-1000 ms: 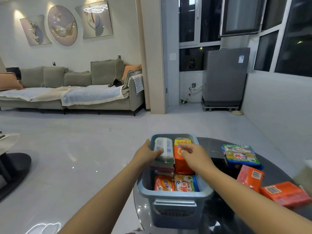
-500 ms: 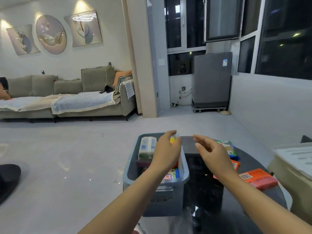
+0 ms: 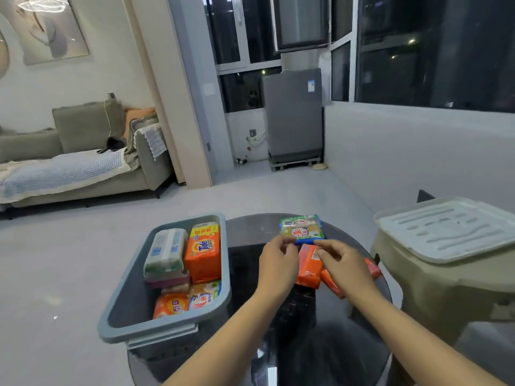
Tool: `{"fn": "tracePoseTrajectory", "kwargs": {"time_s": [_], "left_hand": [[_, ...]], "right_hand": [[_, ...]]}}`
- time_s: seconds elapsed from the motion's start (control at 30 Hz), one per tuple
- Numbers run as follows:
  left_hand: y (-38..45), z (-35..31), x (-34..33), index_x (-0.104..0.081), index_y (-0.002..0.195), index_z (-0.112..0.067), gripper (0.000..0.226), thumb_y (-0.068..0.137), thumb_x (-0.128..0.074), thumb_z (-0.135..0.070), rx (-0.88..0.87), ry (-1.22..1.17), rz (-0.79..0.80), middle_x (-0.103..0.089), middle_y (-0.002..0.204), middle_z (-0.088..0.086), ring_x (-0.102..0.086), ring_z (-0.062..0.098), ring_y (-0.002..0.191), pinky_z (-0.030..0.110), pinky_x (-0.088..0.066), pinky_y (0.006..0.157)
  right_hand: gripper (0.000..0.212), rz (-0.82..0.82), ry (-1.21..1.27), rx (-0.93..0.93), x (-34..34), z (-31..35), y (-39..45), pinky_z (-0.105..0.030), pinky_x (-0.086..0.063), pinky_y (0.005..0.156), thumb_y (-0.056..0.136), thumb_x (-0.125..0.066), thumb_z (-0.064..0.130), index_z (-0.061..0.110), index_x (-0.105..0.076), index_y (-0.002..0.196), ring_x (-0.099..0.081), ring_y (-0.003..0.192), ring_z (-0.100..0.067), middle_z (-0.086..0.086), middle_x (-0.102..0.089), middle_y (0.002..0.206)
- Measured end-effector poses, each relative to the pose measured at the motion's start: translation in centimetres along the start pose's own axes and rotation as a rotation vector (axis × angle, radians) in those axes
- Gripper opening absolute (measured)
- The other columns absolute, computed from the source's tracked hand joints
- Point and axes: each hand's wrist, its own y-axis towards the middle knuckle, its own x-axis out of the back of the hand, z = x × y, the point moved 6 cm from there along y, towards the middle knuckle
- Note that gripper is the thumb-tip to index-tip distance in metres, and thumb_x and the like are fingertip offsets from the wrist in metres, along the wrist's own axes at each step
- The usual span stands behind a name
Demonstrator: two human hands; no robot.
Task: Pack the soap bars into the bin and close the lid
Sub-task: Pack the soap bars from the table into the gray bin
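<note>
Both hands, left hand and right hand, had left the bin at lower centre and now pinched the green soap pack on the tabletop, so packing continued.

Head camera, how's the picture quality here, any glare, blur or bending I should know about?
Head view: wide-angle bending bows the window frames and pillar; the glossy black table throws bright reflections near its front edge; windows are dark, with indoor light only; the left hand and right hand by the green soap pack look slightly soft; labels in the bin stay readable.
</note>
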Motion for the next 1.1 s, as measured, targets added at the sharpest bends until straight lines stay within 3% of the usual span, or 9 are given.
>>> {"fn": "tracePoseTrajectory", "kwargs": {"time_s": [0.13,0.23,0.37,0.5,0.67,0.8,0.9,1.03,1.1], "left_hand": [[1.8,2.2,-2.0,-0.062,0.103,-0.022,0.023,0.094,-0.042,-0.015,0.083,-0.01,-0.01,-0.057,0.096,-0.01,-0.052,-0.004,0.076,0.009,-0.036,0.056],[3.2,3.9,-3.3,-0.061,0.106,-0.022,0.023,0.094,-0.042,-0.015,0.133,0.006,-0.022,-0.058,0.099,-0.008,-0.05,-0.005,0.073,0.007,-0.034,0.053],[5.0,6.3,-4.6,-0.054,0.128,-0.013,0.036,0.095,-0.043,-0.016,0.223,0.041,0.011,-0.059,0.126,0.002,-0.057,0.004,0.092,0.012,-0.039,0.067],[5.8,8.5,-6.1,-0.046,0.137,-0.01,0.044,0.094,-0.044,-0.019,0.336,0.028,0.08,-0.053,0.137,0.008,-0.053,0.021,0.121,0.027,-0.042,0.091],[6.0,10.5,-5.8,-0.072,0.097,-0.012,0.024,0.091,-0.049,-0.018,0.414,-0.065,0.067,-0.073,0.09,0.006,-0.066,0.015,0.076,0.026,-0.052,0.066],[5.3,10.9,-5.0,-0.068,0.107,-0.015,0.02,0.092,-0.056,-0.022,0.411,-0.258,-0.008,-0.071,0.09,0.001,-0.069,0.017,0.081,0.028,-0.056,0.069],[4.9,9.7,-4.6,-0.068,0.107,-0.018,0.019,0.091,-0.059,-0.024,0.358,-0.357,-0.019,-0.073,0.098,0.005,-0.07,0.022,0.088,0.034,-0.058,0.075],[4.9,7.3,-5.7,-0.068,0.09,-0.028,0.011,0.087,-0.064,-0.018,0.308,-0.496,0.062,-0.076,0.083,-0.002,-0.074,0.016,0.073,0.025,-0.057,0.057],[5.0,6.2,-6.8,-0.07,0.098,-0.024,0.015,0.087,-0.064,-0.016,0.284,-0.476,0.114,-0.075,0.089,0.0,-0.073,0.015,0.076,0.025,-0.057,0.06]], "right_hand": [[0.028,0.03,-0.084,-0.088,-0.5,-2.6,1.6,-0.023,-0.044,0.084,0.089,-0.053,0.015,0.016,-0.064,0.116,-0.059,0.101,-0.012,-0.001,-0.066,0.116],[0.035,0.098,-0.096,-0.232,-1.6,-5.2,2.4,-0.036,-0.049,0.092,0.09,-0.051,0.017,0.008,-0.058,0.123,-0.062,0.101,-0.02,-0.01,-0.066,0.117],[0.032,0.22,-0.056,-0.413,-3.4,-6.8,3.2,-0.037,-0.056,0.07,0.09,-0.047,0.013,0.0,-0.054,0.118,-0.065,0.062,-0.025,-0.01,-0.067,0.076],[0.035,0.275,0.0,-0.477,-3.8,-6.8,3.7,-0.018,-0.048,0.038,0.094,-0.043,0.013,0.002,-0.045,0.127,-0.058,0.035,-0.01,-0.007,-0.064,0.069],[0.039,0.307,0.09,-0.5,-4.0,-7.0,4.0,-0.016,-0.044,0.035,0.094,-0.046,0.013,0.0,-0.045,0.131,-0.056,0.034,-0.005,-0.011,-0.063,0.067],[0.047,0.285,0.139,-0.468,-3.9,-7.0,3.5,-0.018,-0.048,0.044,0.091,-0.052,0.012,0.005,-0.043,0.136,-0.064,0.055,-0.013,-0.015,-0.069,0.091],[0.048,0.211,0.222,-0.406,-3.4,-6.4,3.0,-0.016,-0.048,0.044,0.089,-0.055,0.01,0.006,-0.045,0.135,-0.064,0.051,-0.008,-0.016,-0.068,0.11],[0.04,0.011,0.25,-0.373,-1.2,-6.1,2.5,-0.011,-0.042,0.037,0.085,-0.061,0.012,0.011,-0.057,0.125,-0.061,0.041,-0.002,-0.009,-0.071,0.095],[0.037,-0.087,0.24,-0.368,0.0,-6.3,2.0,-0.015,-0.045,0.042,0.082,-0.065,0.013,0.013,-0.062,0.119,-0.062,0.045,-0.006,0.0,-0.072,0.084]]}}
